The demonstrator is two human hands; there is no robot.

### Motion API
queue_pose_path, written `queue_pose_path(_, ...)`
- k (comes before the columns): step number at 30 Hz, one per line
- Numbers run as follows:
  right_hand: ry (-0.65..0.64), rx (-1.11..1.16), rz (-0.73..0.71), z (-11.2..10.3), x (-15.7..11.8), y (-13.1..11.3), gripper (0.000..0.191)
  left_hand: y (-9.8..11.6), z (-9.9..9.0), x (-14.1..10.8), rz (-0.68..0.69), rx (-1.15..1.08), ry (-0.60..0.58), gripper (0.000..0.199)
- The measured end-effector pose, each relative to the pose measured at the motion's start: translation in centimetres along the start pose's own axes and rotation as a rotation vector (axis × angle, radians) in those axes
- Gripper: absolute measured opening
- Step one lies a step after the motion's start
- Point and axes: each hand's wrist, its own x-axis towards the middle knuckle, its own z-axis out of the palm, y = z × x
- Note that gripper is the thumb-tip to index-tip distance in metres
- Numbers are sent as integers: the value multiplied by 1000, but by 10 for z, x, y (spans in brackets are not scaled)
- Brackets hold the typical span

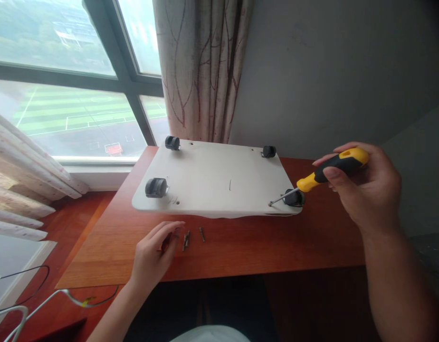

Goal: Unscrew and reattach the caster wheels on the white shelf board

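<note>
My right hand (369, 185) is closed round the yellow and black handle of a screwdriver (326, 171). The screwdriver slants down to the left, its tip at a screw (270, 203) in the near right corner of a white board (223, 175). Black casters (156, 188) stand up from the board's corners; the shaft passes in front of the near right caster (293, 197). My left hand (153, 251) hovers by the board's near edge, fingertips drawn together in a pinch; what they hold, if anything, is hidden. Beside it lie loose screws (186, 240) and another screw (201, 234).
The board lies on a reddish-brown wooden table (262, 247). Behind it are a patterned curtain (201, 66) and a grey wall (312, 71). A window (80, 109) is at the left, and cables (59, 294) hang near the table's left corner.
</note>
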Motion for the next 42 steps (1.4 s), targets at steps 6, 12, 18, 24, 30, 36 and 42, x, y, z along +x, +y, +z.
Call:
queue_pose_path(6, -209, -51, 59, -1, -9, -3, 33, -12, -10, -1, -84, 44, 80, 16)
queue_pose_path(12, -156, -107, 106, 1, -7, 3, 40, -24, -8, -2, -140, 33, 105, 16)
queue_pose_path(18, 9, -554, -56, 2, -1, 10, 61, -24, -5, 0, -170, 33, 103, 16)
queue_pose_path(24, -242, -91, 48, 2, 5, -1, 35, -26, -3, 0, -175, 37, 130, 14)
queue_pose_path(30, -127, -320, -7, 2, 6, -4, 36, -27, 2, -5, -34, 7, 201, 21)
queue_pose_path(36, -97, -449, -20, 1, 8, 2, 38, -21, 3, -2, 11, 93, 118, 17)
queue_pose_path(42, -202, 72, 134, 4, 6, 5, 37, -26, 8, -1, 53, 256, -60, 24)
